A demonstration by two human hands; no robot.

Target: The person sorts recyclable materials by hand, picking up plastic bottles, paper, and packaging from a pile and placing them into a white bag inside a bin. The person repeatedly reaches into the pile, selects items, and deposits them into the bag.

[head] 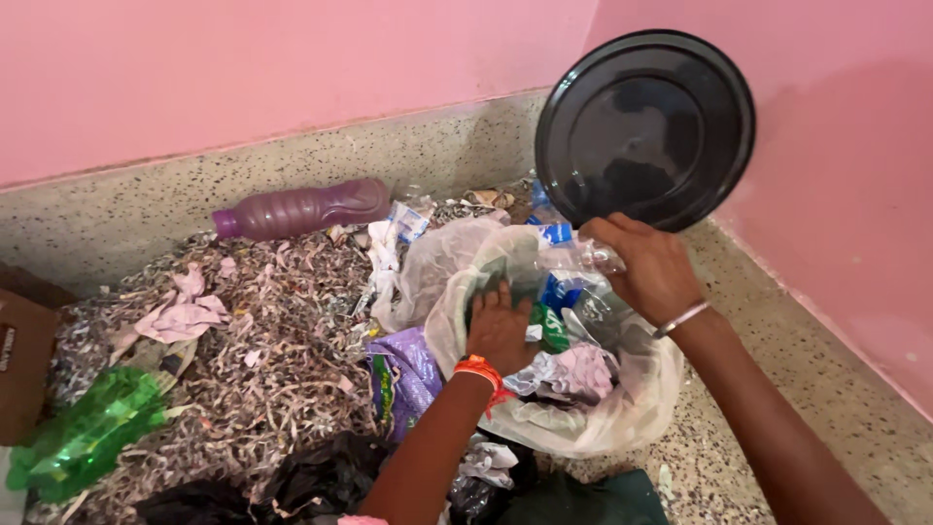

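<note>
L hand [498,326] inside clear bag [622,408], R hand [649,264] gripping plastic bottle [581,259] at rim

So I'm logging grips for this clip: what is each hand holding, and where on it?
Right hand grips a clear plastic bottle around its body. Left hand reaches into the translucent bag; whether it grips anything cannot be told.

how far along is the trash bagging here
Done: the clear plastic bag already holds wrappers and crumpled paper. In hand: the left hand presses into it while the right hand grips a clear plastic bottle. Left: shredded paper, purple bottle, green bottle.
</note>
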